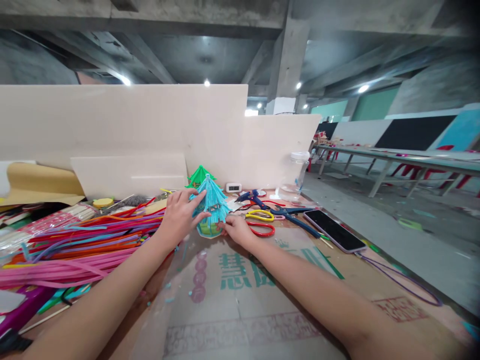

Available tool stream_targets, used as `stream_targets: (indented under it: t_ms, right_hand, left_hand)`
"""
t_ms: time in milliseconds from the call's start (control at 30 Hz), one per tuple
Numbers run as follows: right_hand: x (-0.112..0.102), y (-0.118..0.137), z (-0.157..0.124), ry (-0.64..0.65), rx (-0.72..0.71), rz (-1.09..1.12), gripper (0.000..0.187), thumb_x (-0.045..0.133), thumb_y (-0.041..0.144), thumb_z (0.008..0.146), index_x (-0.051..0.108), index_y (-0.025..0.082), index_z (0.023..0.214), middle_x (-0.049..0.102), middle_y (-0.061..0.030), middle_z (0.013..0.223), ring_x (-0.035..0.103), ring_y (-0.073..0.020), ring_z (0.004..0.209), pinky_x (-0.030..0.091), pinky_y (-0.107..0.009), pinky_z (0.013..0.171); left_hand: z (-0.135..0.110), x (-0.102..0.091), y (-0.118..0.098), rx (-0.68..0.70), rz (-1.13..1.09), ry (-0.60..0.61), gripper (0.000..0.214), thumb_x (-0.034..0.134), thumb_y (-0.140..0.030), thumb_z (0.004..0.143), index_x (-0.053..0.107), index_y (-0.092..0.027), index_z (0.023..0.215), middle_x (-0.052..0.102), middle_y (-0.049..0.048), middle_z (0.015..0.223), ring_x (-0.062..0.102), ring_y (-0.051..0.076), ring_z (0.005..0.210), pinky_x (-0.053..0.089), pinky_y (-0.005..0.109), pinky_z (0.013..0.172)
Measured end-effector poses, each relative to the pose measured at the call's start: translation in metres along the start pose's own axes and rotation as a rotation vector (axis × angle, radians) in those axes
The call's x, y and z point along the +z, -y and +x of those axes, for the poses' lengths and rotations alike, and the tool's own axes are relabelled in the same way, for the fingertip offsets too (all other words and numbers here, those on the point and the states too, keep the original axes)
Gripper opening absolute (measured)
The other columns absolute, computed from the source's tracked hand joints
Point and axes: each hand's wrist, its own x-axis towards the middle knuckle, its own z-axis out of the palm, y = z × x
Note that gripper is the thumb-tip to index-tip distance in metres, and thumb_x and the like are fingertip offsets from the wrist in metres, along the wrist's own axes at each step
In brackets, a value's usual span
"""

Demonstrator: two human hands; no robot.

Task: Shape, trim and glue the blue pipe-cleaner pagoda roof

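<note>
Head view, and there's the blue-roofed pagoda model (212, 200), upright at the far side of the printed cardboard (210, 315)! Left hand (179, 211): thumb and forefinger slightly parted, holding the roof's left side; right hand (239, 231): fingertips bunched at the green base, their grip too hidden to tell. Lettering now: big green Chinese characters (235, 271), 慧 legible, its neighbour half-covered by the forearm; purple roundels (199, 276) unreadable, the digital clock (233, 187) too blurred to read
</note>
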Motion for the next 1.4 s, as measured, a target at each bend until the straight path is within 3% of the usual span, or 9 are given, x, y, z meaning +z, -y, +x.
stream_targets:
  t_ms: [267, 500, 633, 933, 1033, 1167, 1300, 1400]
  right_hand:
    - [-0.001, 0.003, -0.002, -0.011, -0.029, -0.049, 0.021, 0.055, 0.027, 0.086, 0.063, 0.017, 0.069, 0.063, 0.0008, 0.061, 0.059, -0.0126, 0.059, 0.043, -0.022, 0.058]
    - [-0.004, 0.011, -0.004, -0.035, -0.031, -0.081, 0.024, 0.055, 0.024, 0.084, 0.056, 0.017, 0.061, 0.063, 0.0004, 0.06, 0.06, -0.0128, 0.058, 0.042, -0.021, 0.056]
    - [-0.004, 0.009, -0.004, -0.033, -0.033, -0.081, 0.023, 0.055, 0.025, 0.085, 0.056, 0.018, 0.062, 0.064, 0.0004, 0.06, 0.06, -0.0129, 0.058, 0.042, -0.022, 0.056]
    - [-0.001, 0.005, -0.001, -0.022, -0.035, -0.058, 0.025, 0.056, 0.028, 0.084, 0.057, 0.017, 0.061, 0.063, 0.0, 0.059, 0.059, -0.0132, 0.056, 0.043, -0.022, 0.055]
    - [-0.003, 0.003, 0.0, -0.027, -0.036, -0.062, 0.025, 0.054, 0.028, 0.085, 0.058, 0.016, 0.063, 0.061, 0.0001, 0.058, 0.057, -0.0133, 0.056, 0.043, -0.023, 0.055]
    - [-0.01, 0.007, -0.001, -0.002, -0.078, -0.09, 0.021, 0.051, 0.025, 0.086, 0.06, 0.016, 0.069, 0.061, 0.0004, 0.062, 0.055, -0.0127, 0.059, 0.042, -0.022, 0.058]
    - [-0.017, 0.021, -0.005, 0.076, -0.133, -0.156, 0.019, 0.051, 0.024, 0.085, 0.062, 0.015, 0.073, 0.062, 0.0001, 0.068, 0.055, -0.0134, 0.065, 0.043, -0.023, 0.063]
    - [-0.022, 0.033, -0.005, 0.149, -0.155, -0.248, 0.019, 0.053, 0.027, 0.084, 0.065, 0.016, 0.074, 0.064, -0.0006, 0.07, 0.056, -0.0144, 0.066, 0.043, -0.024, 0.064]
  left_hand:
    - [0.002, -0.004, 0.001, 0.042, 0.05, 0.002, 0.057, 0.061, -0.047, 0.083, 0.054, -0.019, 0.132, 0.059, 0.0138, 0.121, 0.049, 0.032, 0.108, 0.034, 0.044, 0.096]
    - [-0.002, 0.003, 0.004, 0.121, -0.03, -0.153, 0.022, 0.059, -0.035, 0.088, 0.066, -0.021, 0.103, 0.065, 0.0094, 0.106, 0.054, 0.025, 0.102, 0.038, 0.039, 0.091]
    - [-0.002, 0.003, 0.003, 0.177, -0.034, -0.209, 0.013, 0.061, -0.032, 0.087, 0.068, -0.021, 0.092, 0.067, 0.0067, 0.098, 0.055, 0.023, 0.098, 0.039, 0.037, 0.089]
    - [-0.002, 0.003, 0.002, 0.149, -0.083, -0.165, 0.013, 0.06, -0.033, 0.087, 0.07, -0.024, 0.088, 0.067, 0.0057, 0.097, 0.055, 0.023, 0.096, 0.039, 0.039, 0.088]
    - [-0.001, 0.003, 0.004, 0.05, -0.204, -0.114, 0.024, 0.056, -0.037, 0.09, 0.068, -0.023, 0.104, 0.065, 0.0088, 0.109, 0.054, 0.026, 0.105, 0.038, 0.042, 0.094]
    - [0.006, 0.003, 0.01, -0.258, -0.559, -0.066, 0.044, 0.043, -0.039, 0.094, 0.052, -0.014, 0.129, 0.056, 0.016, 0.129, 0.048, 0.027, 0.122, 0.033, 0.045, 0.104]
    - [0.022, -0.002, 0.016, -0.387, -0.761, 0.038, 0.054, 0.039, -0.047, 0.093, 0.051, -0.012, 0.132, 0.056, 0.015, 0.133, 0.051, 0.026, 0.123, 0.039, 0.039, 0.103]
    - [0.04, -0.005, 0.02, -0.433, -0.851, 0.124, 0.055, 0.043, -0.053, 0.09, 0.061, -0.012, 0.122, 0.066, 0.0121, 0.12, 0.06, 0.026, 0.109, 0.047, 0.035, 0.091]
